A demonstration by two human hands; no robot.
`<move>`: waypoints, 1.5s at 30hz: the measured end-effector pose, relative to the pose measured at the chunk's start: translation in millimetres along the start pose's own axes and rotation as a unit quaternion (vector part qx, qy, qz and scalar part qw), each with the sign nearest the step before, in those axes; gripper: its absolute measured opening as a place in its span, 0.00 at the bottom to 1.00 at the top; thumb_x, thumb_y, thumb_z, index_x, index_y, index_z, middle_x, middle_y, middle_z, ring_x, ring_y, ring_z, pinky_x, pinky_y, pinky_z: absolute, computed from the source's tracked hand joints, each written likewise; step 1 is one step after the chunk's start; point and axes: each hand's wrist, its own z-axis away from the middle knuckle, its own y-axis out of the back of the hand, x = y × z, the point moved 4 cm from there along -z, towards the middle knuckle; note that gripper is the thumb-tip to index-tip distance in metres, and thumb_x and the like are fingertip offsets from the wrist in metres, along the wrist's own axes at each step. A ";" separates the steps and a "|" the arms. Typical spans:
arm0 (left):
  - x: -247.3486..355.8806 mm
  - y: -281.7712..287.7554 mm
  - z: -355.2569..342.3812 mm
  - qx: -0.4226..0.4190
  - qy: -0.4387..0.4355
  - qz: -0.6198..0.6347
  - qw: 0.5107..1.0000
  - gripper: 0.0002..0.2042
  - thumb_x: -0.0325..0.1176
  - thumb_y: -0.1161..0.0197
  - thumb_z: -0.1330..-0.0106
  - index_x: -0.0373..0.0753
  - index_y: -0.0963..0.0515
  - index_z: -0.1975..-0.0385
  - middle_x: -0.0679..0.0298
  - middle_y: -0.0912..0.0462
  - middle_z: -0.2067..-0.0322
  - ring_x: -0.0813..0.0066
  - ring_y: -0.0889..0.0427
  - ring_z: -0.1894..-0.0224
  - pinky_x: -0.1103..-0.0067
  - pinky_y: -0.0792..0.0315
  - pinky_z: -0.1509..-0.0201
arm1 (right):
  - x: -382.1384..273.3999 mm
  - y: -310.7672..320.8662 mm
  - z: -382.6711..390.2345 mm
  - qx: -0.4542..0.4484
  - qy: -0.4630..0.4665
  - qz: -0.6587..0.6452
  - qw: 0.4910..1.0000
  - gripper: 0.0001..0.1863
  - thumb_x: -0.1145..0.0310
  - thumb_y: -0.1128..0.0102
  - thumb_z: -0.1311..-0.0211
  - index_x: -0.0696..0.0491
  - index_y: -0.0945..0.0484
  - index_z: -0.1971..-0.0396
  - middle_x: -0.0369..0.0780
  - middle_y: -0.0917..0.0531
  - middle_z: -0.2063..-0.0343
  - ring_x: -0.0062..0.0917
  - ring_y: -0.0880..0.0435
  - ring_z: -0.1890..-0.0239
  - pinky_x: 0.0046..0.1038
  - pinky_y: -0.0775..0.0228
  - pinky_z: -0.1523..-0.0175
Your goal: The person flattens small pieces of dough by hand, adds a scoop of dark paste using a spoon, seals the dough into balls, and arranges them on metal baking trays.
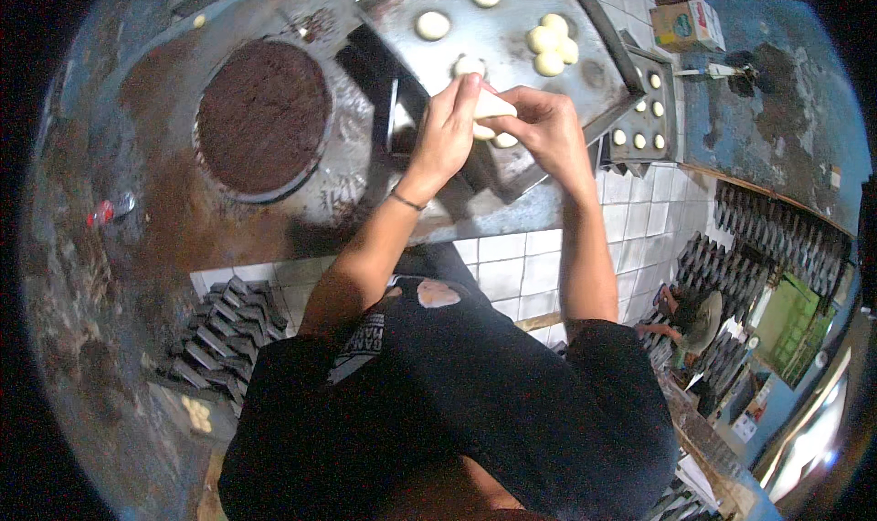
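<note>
Over the near edge of a metal baking tray (498, 30), a pale piece of dough (494, 107) is pinched between the fingers of both my hands. My left hand (446, 124) grips its left side, with a dark band around the wrist. My right hand (548, 130) closes on its right side with thumb and fingers. Just beyond my fingertips lies a round dough ball (470, 65). Farther back on the tray are single dough balls (433, 25) and a cluster of several (551, 44). More dough shows below my hands, partly hidden by them.
A round pan of dark brown crumbly filling (265, 117) stands left of the tray. A second tray with dough balls (647, 110) sits to the right, near a cardboard box (689, 25). Stacked dark trays (224, 338) stand lower left. Another person (696, 322) is at far right.
</note>
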 end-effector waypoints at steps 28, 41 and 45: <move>55.1 291.5 137.7 -0.019 -0.179 -0.093 0.979 0.27 0.33 0.23 0.42 0.33 0.22 0.43 0.61 0.13 0.52 0.71 0.15 0.52 0.72 0.22 0.43 | -191.6 -256.8 -2.8 -0.049 0.147 0.049 0.987 0.21 0.53 0.44 0.22 0.55 0.14 0.49 0.44 0.18 0.68 0.30 0.18 0.61 0.30 0.26 0.54; 0.0 409.6 191.5 0.160 0.072 0.084 0.981 0.14 0.25 0.40 0.30 0.32 0.21 0.46 0.61 0.13 0.57 0.78 0.17 0.63 0.81 0.26 0.72 | 116.5 -398.7 89.9 -0.156 0.002 0.210 0.965 0.18 0.73 0.44 0.33 0.55 0.27 0.44 0.51 0.17 0.59 0.51 0.15 0.57 0.47 0.22 0.52; 0.2 445.7 203.4 0.188 0.100 0.078 0.974 0.15 0.32 0.38 0.29 0.35 0.21 0.45 0.62 0.13 0.58 0.77 0.18 0.65 0.80 0.26 0.71 | 17.3 -370.7 16.8 -0.096 0.112 0.238 0.960 0.18 0.73 0.46 0.34 0.51 0.24 0.45 0.52 0.18 0.55 0.52 0.16 0.55 0.47 0.22 0.50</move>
